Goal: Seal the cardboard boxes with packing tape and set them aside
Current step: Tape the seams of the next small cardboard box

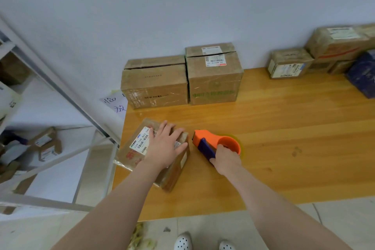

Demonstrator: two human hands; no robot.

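A flat cardboard box (pixel 140 152) with a white shipping label lies near the left edge of the wooden table (pixel 284 148). My left hand (pixel 165 145) presses flat on its top with straight, spread fingers. Just right of the box, my right hand (pixel 225 159) grips the blue handle of an orange tape dispenser (pixel 215 141) that rests on the table, its nose pointing at the box's right edge. Two larger cardboard boxes (pixel 155 82) (pixel 214 75) stand side by side against the wall behind.
More boxes (pixel 290 63) and a dark blue box (pixel 363 74) are stacked at the table's back right. A metal shelf frame (pixel 60 91) with parcels stands to the left. A handwritten paper (pixel 115 103) hangs by the table's left corner. My shoes (pixel 183 241) are below the front edge.
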